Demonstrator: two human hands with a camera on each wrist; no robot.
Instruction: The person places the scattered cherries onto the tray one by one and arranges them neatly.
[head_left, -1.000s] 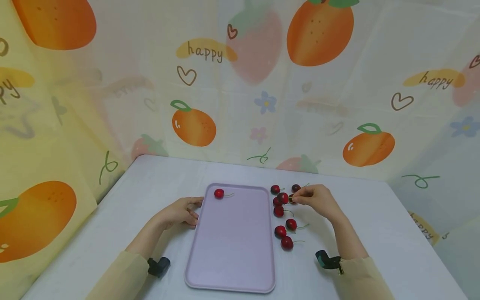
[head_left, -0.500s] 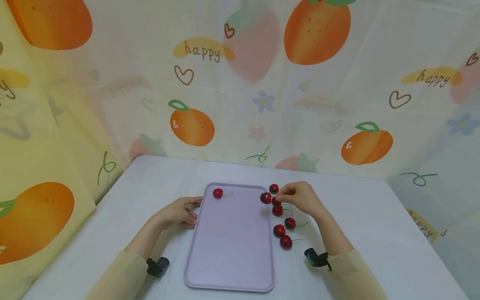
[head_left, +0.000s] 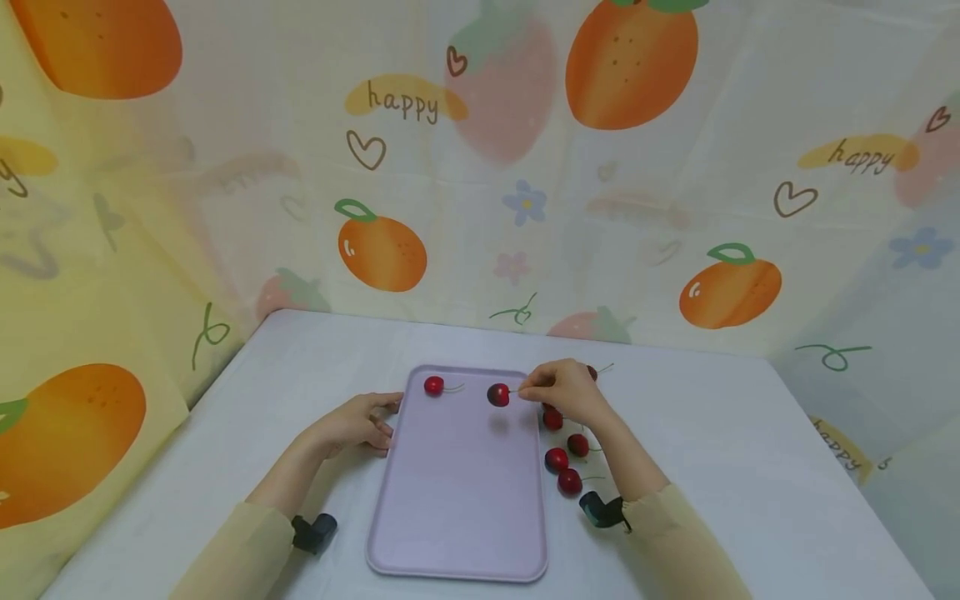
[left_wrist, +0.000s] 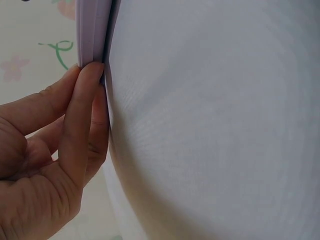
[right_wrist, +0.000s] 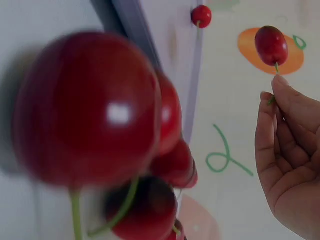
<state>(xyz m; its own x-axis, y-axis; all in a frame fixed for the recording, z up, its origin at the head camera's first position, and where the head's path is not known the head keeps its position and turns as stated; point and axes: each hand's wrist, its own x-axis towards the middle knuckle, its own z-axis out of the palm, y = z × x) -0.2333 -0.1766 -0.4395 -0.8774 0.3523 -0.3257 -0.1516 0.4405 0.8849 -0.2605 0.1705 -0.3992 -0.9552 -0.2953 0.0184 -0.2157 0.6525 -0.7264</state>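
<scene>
By its thin green stem, my right hand (head_left: 567, 393) pinches a dark red cherry (head_left: 498, 395) between thumb and fingertip. The cherry hangs above the far right part of a lilac tray (head_left: 461, 500), its shadow on the tray below it. In the right wrist view the held cherry (right_wrist: 271, 46) points away from the fingertips. Another cherry (head_left: 433, 386) lies in the tray's far left corner. My left hand (head_left: 347, 427) touches the tray's left edge, fingertips against the rim (left_wrist: 92, 35) in the left wrist view.
Several stemmed cherries (head_left: 570, 482) lie on the white table (head_left: 720, 467) along the tray's right side. My right hand partly covers the far ones; one cherry (head_left: 592, 372) peeks out behind it. A fruit-patterned cloth (head_left: 450, 275) hangs behind the table.
My right hand has carried the pinched cherry leftward from the group beside the tray to above the tray. My left hand has stayed at the tray's edge.
</scene>
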